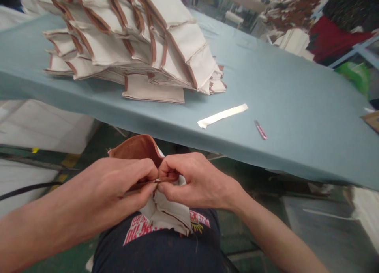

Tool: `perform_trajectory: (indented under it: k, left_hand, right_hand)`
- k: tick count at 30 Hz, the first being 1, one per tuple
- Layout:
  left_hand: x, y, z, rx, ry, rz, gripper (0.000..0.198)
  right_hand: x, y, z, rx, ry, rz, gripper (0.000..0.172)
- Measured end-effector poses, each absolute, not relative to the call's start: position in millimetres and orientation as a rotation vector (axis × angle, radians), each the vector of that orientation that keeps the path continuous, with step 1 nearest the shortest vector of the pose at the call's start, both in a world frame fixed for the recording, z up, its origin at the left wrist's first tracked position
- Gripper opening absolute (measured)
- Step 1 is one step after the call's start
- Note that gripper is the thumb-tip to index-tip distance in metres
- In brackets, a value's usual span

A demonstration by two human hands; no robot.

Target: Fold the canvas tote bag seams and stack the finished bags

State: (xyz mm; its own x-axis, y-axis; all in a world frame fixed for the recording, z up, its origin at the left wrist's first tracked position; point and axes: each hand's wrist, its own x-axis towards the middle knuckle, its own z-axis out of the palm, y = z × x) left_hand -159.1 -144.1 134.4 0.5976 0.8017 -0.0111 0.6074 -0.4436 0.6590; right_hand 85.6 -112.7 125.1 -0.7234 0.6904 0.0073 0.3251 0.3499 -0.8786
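My left hand [130, 182] and my right hand [189, 180] meet in front of my body, thumbs and forefingers pinched together. Between them they grip the edge of a sewn cloth piece [173, 210], cream-coloured with a brown lining that flares up behind the left hand. Its lower part hangs against my dark shirt, and a loose thread trails from it. The exact spot under the fingertips is mostly hidden. On the table beyond lies a small thread snipper [261, 130] with a pink handle, to the right of a cream fabric strip [222, 115].
A blue-covered table [290, 107] runs across in front of me, its near edge just past my hands. A large pile of cream and brown sewn pieces [118, 48] is stacked on its left. Red cloth [334, 38] and a green bag [355, 73] are at the far right.
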Motion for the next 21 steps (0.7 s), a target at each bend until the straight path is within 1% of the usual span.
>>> perform_trajectory:
  k: [4, 8, 10, 14, 17, 21]
  left_hand:
    - [-154.5, -140.1, 137.6, 2.320, 1.098, 0.450, 0.021]
    - [-152.1, -133.4, 144.5, 2.276, 1.080, 0.537, 0.020]
    - [-153.7, -128.7, 148.6, 2.121, 1.128, 0.490, 0.021]
    - [-159.7, -116.3, 154.1, 1.666, 1.194, 0.366, 0.029]
    - [-163.4, -106.6, 153.3, 1.467, 1.158, 0.359, 0.029]
    - [-170.8, -94.7, 146.3, 1.364, 1.043, 0.320, 0.035]
  right_hand:
    - [84.4, -112.2, 128.5, -0.966, -2.292, 1.201, 0.016]
    - [85.5, -109.4, 133.0, -0.942, -2.180, 1.309, 0.011]
    - [84.3, -106.7, 135.7, -0.921, -2.137, 1.358, 0.011]
    - [76.0, -101.4, 139.7, -0.962, -2.139, 1.279, 0.017]
    - [68.0, -98.4, 138.6, -1.043, -2.107, 1.262, 0.019]
    - [63.0, -92.4, 133.6, -1.033, -2.027, 1.426, 0.017]
